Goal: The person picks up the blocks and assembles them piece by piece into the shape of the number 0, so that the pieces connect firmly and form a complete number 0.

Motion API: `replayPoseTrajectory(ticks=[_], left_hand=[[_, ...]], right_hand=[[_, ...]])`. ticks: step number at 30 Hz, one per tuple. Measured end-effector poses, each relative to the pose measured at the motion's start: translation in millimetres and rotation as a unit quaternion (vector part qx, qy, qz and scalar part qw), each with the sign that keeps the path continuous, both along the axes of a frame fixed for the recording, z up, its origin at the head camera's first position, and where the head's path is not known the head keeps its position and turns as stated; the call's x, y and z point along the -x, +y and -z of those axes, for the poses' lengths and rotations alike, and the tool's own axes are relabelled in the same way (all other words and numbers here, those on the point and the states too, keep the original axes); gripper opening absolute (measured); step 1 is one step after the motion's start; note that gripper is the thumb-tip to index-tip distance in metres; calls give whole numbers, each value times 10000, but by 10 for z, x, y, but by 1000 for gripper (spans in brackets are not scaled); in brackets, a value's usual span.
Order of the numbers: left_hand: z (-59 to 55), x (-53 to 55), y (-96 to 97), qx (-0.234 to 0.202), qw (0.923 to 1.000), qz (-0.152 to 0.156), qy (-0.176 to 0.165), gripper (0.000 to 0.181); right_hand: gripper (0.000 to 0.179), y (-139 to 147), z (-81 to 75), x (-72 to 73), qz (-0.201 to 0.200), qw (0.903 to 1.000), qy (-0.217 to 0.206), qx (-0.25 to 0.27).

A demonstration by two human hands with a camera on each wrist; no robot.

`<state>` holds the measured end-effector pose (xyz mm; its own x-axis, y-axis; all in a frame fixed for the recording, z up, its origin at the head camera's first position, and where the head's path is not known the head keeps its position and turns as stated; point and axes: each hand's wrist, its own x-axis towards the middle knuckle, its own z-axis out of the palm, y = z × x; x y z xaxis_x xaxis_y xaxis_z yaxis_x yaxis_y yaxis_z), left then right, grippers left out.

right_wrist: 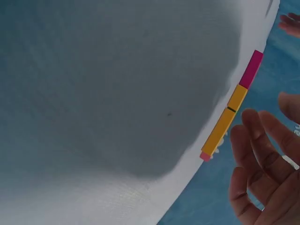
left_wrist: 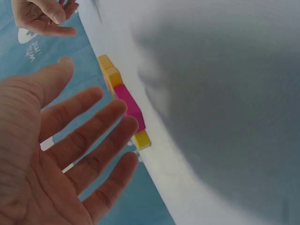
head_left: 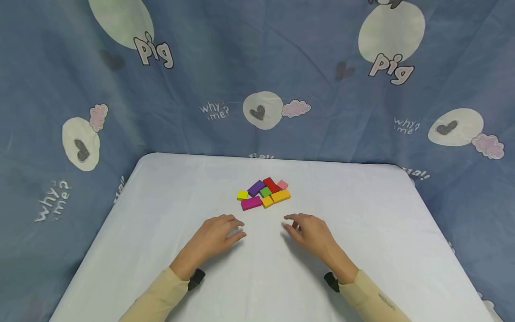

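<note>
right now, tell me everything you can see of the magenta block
The magenta block is a plain oblong with flat faces and straight edges; whether it is painted wood or plastic I can't tell. It lies flat on the white table, slightly slanted, its right end farther from the person. That end meets or nearly meets the small orange block; the yellow block sits behind its left end. Neither the left hand nor the right hand touches it.
</note>
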<state>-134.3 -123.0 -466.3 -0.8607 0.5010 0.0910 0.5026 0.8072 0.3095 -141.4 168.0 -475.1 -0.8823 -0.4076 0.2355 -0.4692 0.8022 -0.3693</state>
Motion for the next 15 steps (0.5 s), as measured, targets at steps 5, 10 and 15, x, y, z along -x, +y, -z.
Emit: replayPoseTrajectory(ticks=[5, 10, 15], left_hand=[[28, 92, 13, -256, 9996, -138, -56, 29], [35, 206, 61, -567, 9982, -176, -45, 32], [90, 324, 125, -537, 9982, -262, -32, 38]], right_hand=[[26, -22, -23, 69, 182, 9992, -352, -51], [26, -53, -44, 139, 281, 9970, -719, -107], [25, -108, -13, 193, 237, 9960, -861, 5]])
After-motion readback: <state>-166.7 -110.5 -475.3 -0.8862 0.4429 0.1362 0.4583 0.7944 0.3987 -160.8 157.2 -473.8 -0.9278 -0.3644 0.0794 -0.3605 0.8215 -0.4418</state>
